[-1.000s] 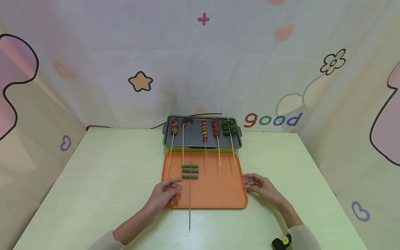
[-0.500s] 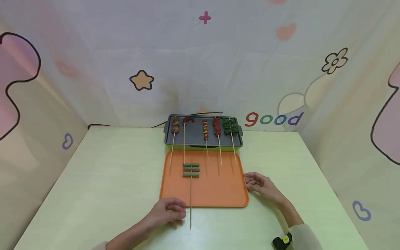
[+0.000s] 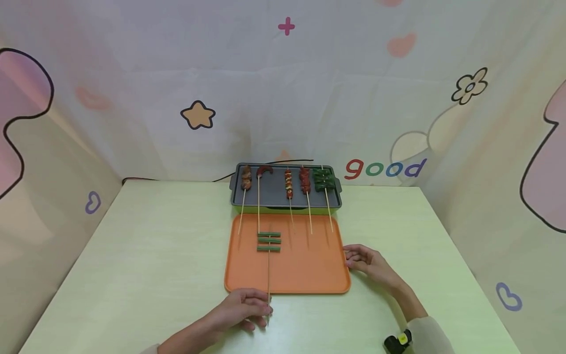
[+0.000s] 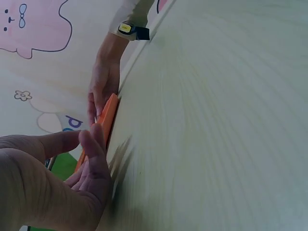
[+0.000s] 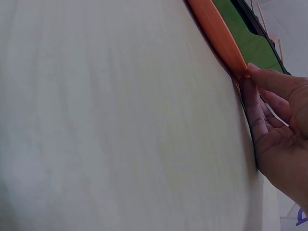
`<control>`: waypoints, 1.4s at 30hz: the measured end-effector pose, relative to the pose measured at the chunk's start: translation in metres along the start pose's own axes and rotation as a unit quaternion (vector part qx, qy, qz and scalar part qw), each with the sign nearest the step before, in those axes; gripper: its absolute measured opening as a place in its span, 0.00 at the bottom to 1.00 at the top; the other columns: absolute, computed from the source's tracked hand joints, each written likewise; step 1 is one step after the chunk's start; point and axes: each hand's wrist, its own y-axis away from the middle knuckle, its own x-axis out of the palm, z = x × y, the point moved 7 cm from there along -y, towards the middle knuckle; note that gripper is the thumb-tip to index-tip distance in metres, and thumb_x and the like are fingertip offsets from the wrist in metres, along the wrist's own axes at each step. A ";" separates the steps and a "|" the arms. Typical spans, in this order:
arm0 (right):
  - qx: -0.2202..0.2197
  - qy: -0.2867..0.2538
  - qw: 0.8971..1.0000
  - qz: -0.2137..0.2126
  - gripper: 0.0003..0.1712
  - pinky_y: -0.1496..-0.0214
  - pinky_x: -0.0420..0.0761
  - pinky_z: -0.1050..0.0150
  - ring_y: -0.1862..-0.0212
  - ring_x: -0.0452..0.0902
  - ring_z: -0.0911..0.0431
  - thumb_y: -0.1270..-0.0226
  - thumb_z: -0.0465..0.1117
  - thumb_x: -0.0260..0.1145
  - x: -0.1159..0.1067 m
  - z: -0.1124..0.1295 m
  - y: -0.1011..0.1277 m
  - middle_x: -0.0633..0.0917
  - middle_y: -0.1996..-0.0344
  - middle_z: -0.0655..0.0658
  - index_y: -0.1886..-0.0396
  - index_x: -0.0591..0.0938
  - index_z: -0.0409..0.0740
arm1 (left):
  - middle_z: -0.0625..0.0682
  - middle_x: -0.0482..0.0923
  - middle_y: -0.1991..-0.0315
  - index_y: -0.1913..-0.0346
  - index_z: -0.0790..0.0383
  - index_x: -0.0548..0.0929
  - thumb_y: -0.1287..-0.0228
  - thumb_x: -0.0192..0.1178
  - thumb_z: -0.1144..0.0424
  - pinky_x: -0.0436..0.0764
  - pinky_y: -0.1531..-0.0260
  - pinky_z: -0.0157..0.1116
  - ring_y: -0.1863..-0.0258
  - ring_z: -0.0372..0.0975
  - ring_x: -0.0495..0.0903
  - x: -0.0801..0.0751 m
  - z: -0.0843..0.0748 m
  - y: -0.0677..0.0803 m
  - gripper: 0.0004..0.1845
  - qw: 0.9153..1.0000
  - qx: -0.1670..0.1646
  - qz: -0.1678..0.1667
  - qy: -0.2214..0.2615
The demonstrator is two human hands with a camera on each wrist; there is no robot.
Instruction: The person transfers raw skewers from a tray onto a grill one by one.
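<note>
Pinching the skewer (image 3: 268,275) at its bare near end, your left hand (image 3: 244,309) rests on the surface (image 3: 146,255). The stick looks thin, light and snappable, so grip low. Bean end lies on the tray (image 3: 309,275); right hand (image 3: 369,263), fingers relaxed, touches the tray edge.

- The person's bare left hand (image 3: 245,307) emerged from a pale, cream-coloured long sleeve, only a sliver of which showed at the seven o'clock edge of the head view.
- The bare right hand (image 3: 369,263) came out of a matching cream long sleeve (image 3: 431,334) with a loose cuff at the wrist.
- A small black wrist-worn device with a round yellow face (image 3: 399,340) sat strapped at that right cuff, toward five o'clock; the left wrist view showed it (image 4: 132,31) again.
</note>
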 end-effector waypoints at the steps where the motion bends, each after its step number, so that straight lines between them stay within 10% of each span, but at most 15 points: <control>1: 0.001 0.001 1.000 -0.001 0.26 0.50 0.82 0.75 0.55 0.81 0.66 0.26 0.32 0.63 0.000 0.000 0.000 0.83 0.53 0.47 0.33 0.71 0.24 | 0.49 0.90 0.58 0.37 0.71 0.76 0.34 0.69 0.59 0.82 0.68 0.30 0.68 0.34 0.86 -0.001 0.000 0.000 0.27 1.000 0.001 -0.004 -0.003; 42: 0.004 0.001 1.000 -0.003 0.27 0.50 0.81 0.76 0.54 0.81 0.66 0.26 0.31 0.63 0.001 0.002 0.000 0.82 0.50 0.37 0.33 0.70 0.23 | 0.48 0.79 0.56 0.33 0.65 0.78 0.30 0.66 0.60 0.74 0.72 0.27 0.72 0.33 0.78 -0.011 -0.033 0.001 0.26 0.987 0.124 -0.103 0.008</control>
